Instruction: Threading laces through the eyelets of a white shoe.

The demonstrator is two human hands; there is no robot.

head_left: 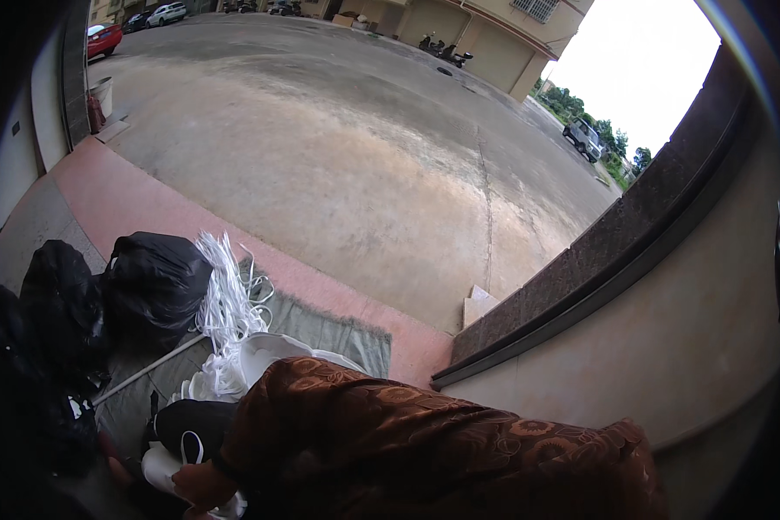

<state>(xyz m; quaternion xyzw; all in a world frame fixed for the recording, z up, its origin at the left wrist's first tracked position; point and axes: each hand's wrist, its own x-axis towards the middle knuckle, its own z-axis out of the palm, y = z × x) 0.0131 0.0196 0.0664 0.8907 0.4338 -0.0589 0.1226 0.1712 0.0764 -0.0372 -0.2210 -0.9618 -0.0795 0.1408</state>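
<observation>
Concrete yard (364, 156), rough and stained, spreads ahead. Glossy black bags (152, 290) slump beside a grey woven mat (338, 334) and white plastic strips (225, 303). Patterned brown sleeve (425, 442) ends in a right hand (201, 485), its grip closed on white pieces (160, 468); left unseen.

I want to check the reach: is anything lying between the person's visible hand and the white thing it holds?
Nothing visible does. The hand at the lower edge, below the brown patterned sleeve, already touches the soft white piece; the black shoe-like thing lies just above. Which hand it is cannot be told.
</observation>
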